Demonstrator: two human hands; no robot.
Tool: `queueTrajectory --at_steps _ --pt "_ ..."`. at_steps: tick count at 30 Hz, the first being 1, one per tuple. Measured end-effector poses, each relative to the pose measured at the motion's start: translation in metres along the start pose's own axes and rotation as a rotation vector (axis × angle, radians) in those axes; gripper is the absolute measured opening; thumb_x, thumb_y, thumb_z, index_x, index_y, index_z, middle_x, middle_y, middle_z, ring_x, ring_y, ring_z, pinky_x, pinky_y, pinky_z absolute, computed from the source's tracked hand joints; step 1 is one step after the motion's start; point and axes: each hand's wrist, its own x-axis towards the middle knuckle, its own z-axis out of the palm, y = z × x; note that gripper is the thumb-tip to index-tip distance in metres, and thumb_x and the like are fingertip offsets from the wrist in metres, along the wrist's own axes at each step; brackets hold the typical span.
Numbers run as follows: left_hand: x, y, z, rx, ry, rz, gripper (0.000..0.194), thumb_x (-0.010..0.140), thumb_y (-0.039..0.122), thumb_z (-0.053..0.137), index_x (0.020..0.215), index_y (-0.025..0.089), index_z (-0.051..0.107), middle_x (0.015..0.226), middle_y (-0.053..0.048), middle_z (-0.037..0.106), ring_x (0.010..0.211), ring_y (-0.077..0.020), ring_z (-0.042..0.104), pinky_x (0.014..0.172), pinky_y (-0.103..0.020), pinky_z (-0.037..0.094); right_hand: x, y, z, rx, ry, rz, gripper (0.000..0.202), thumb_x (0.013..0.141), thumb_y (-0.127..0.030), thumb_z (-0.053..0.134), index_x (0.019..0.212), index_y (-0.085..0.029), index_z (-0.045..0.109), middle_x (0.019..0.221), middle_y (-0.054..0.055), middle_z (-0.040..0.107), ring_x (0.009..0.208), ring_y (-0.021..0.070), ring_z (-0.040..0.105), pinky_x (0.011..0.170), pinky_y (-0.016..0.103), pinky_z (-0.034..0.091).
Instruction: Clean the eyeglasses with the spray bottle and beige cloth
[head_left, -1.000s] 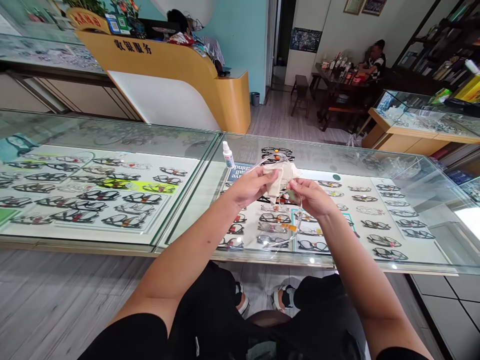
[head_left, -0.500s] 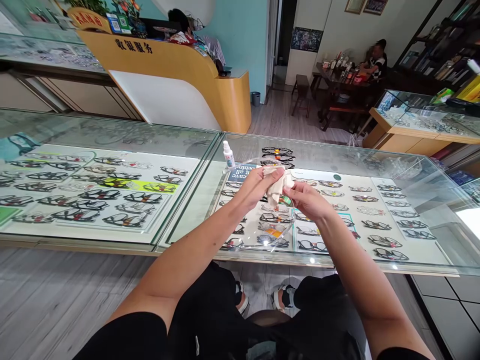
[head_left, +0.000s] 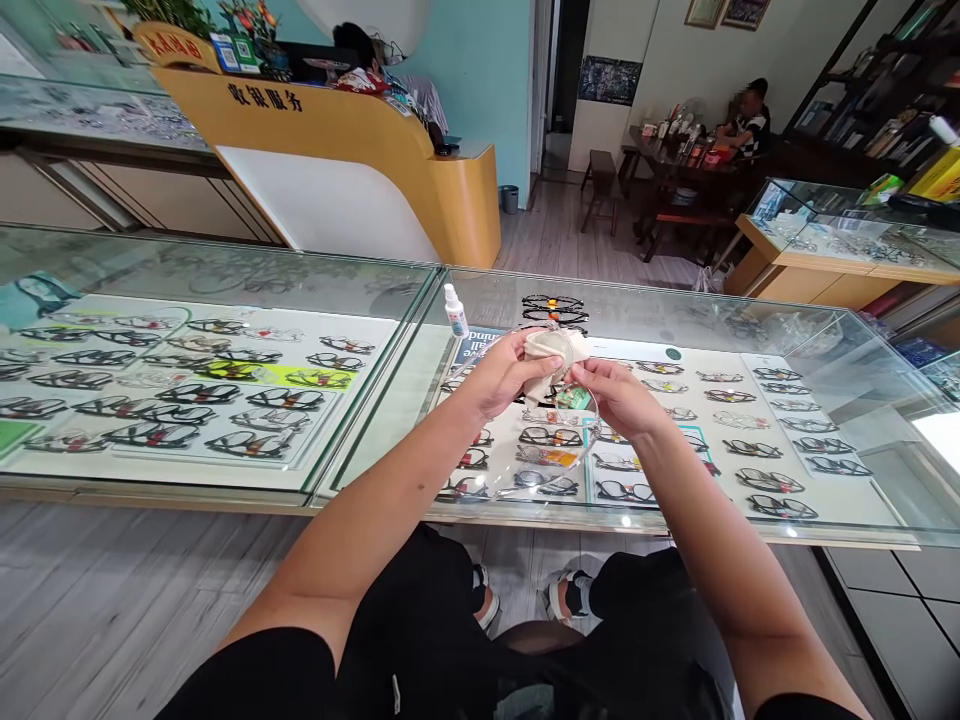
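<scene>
My left hand [head_left: 501, 376] is closed on a cream cleaning cloth [head_left: 541, 348], thumb on top, folded around one lens of a pair of eyeglasses [head_left: 598, 428]. The glasses have thin rims and a slender temple that hangs down toward the counter's front. With thumb and fingertips, my right hand [head_left: 616, 396] pinches the glasses' frame just right of the cloth. Part of the frame is hidden by cloth and fingers. Beyond my left hand, a white spray bottle [head_left: 455, 312] stands upright on the glass counter [head_left: 375, 420].
Rows of eyeglass frames [head_left: 551, 437] lie under the glass, with another display [head_left: 283, 398] to the left. A wooden cashier desk [head_left: 469, 200] stands across the aisle, a person [head_left: 367, 75] behind it. Another person [head_left: 750, 125] sits at a far table. A glass case [head_left: 862, 240] is at right.
The cloth has shifted and spread in my left hand, so a round rim now shows against it. The temple hangs slightly further right. My right hand keeps its pinch.
</scene>
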Motion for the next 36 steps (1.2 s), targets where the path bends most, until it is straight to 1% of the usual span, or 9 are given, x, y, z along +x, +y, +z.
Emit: queueTrajectory --at_steps 6,11,14,17,19,24,27,32,36 --pt "0.002 -0.008 0.008 0.014 0.065 0.023 0.056 0.067 0.052 0.104 0.093 0.017 0.07 0.076 0.0 0.07 0.064 -0.012 0.06 0.058 -0.025 0.045 -0.001 0.005 0.003 0.021 -0.071 0.024 0.05 0.074 -0.063 0.099 0.089 -0.022 0.076 0.067 -0.004 0.058 0.063 0.0128 0.05 0.066 0.03 0.047" --pt "0.005 -0.011 0.009 -0.007 0.109 0.094 0.055 0.081 0.067 0.092 0.085 0.017 0.07 0.072 -0.001 0.069 0.063 -0.0122 0.059 0.059 -0.025 0.046 -0.002 0.001 0.006 0.048 -0.048 0.029 0.053 0.069 -0.063 0.102 0.089 -0.021 0.077 0.078 -0.001 0.067 0.068 0.0128 0.056 0.065 0.028 0.046" --pt "0.005 -0.007 0.005 -0.049 0.066 0.057 0.054 0.078 0.062 0.096 0.09 0.015 0.074 0.079 -0.003 0.072 0.07 -0.0137 0.063 0.065 -0.026 0.05 -0.002 -0.002 0.005 0.059 -0.005 0.011 0.055 0.065 -0.064 0.104 0.085 -0.02 0.078 0.082 0.001 0.07 0.072 0.0132 0.059 0.068 0.028 0.047" --pt "0.003 -0.002 0.001 -0.076 0.039 0.009 0.058 0.067 0.043 0.106 0.11 0.016 0.077 0.092 -0.003 0.077 0.08 -0.0159 0.069 0.076 -0.028 0.054 -0.001 -0.003 0.002 0.063 0.011 -0.02 0.054 0.065 -0.064 0.104 0.083 -0.02 0.078 0.082 0.001 0.07 0.072 0.0136 0.058 0.068 0.028 0.047" --pt "0.001 -0.001 0.0 -0.05 0.04 0.017 0.064 0.063 0.036 0.107 0.115 0.017 0.076 0.094 -0.003 0.077 0.081 -0.0159 0.069 0.077 -0.028 0.054 -0.001 -0.002 0.001 0.061 0.006 -0.02 0.053 0.067 -0.063 0.104 0.082 -0.021 0.076 0.08 0.0 0.067 0.069 0.0123 0.053 0.067 0.029 0.047" --pt "-0.001 -0.002 0.006 0.04 0.045 0.056 0.057 0.065 0.045 0.106 0.099 0.017 0.071 0.081 0.0 0.07 0.072 -0.0135 0.063 0.068 -0.026 0.049 -0.001 0.002 0.003 0.043 -0.055 0.0 0.051 0.074 -0.064 0.099 0.085 -0.021 0.074 0.069 -0.004 0.054 0.063 0.0118 0.046 0.066 0.03 0.044" --pt "-0.001 -0.004 0.01 0.072 0.086 0.099 0.056 0.068 0.054 0.104 0.09 0.017 0.068 0.079 0.001 0.069 0.068 -0.0116 0.059 0.063 -0.025 0.045 -0.003 0.004 0.007 0.044 -0.05 0.004 0.052 0.073 -0.063 0.1 0.087 -0.021 0.074 0.074 -0.003 0.059 0.065 0.0123 0.05 0.065 0.03 0.043" --pt "0.001 -0.006 0.009 0.101 0.072 0.133 0.057 0.084 0.071 0.088 0.083 0.018 0.067 0.07 -0.001 0.067 0.062 -0.0125 0.055 0.057 -0.026 0.04 -0.003 0.003 0.01 0.045 -0.061 0.018 0.052 0.07 -0.064 0.102 0.088 -0.022 0.076 0.079 -0.002 0.063 0.065 0.0125 0.05 0.067 0.031 0.047" --pt "0.003 -0.003 0.0 0.033 0.017 0.065 0.054 0.077 0.063 0.096 0.093 0.017 0.072 0.08 -0.002 0.071 0.071 -0.0139 0.062 0.067 -0.027 0.049 -0.003 -0.001 0.005 0.031 0.034 -0.004 0.055 0.065 -0.065 0.103 0.082 -0.022 0.075 0.084 0.002 0.069 0.074 0.0159 0.059 0.07 0.031 0.051"
